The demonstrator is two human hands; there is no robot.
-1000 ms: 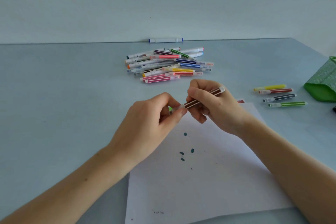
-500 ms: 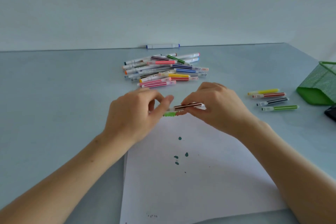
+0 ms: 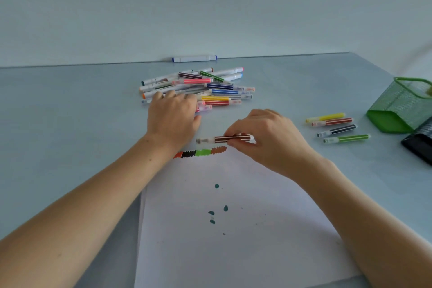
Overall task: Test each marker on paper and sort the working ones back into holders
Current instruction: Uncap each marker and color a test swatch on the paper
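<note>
**Brown marker capped, row of tested ones lies to my right**

My right hand (image 3: pixel 264 140) pinches the brown marker (image 3: pixel 225 139) near its tail end, thumb below, fingertips (image 3: pixel 230 133) curled over the barrel. It hangs just above the top edge of the paper (image 3: pixel 233 229). Long axis runs left to right, nearly level; the clear cap points left, toward my other wrist. A brown scribble closes the band of test scribbles (image 3: pixel 200 152) directly under it, so I judge this one works.

The row of four markers (image 3: pixel 336 127) already set aside lies off to the right on the surface (image 3: pixel 70 124), well apart from the paper, all parallel, caps left. The brown one is already turned the same way. Right hand is the nearer one; a sideways carry should do, no turning needed. The green mesh holder (image 3: pixel 402 105) stands beyond that row, tipped over with its mouth facing away to the upper right.

My left hand (image 3: pixel 173 117) is flat, fingers straight and spread, resting on the near left edge of the pile of markers (image 3: pixel 210 89). It grips nothing that I can see; whether a fingertip has one picked out I cannot tell.
</note>
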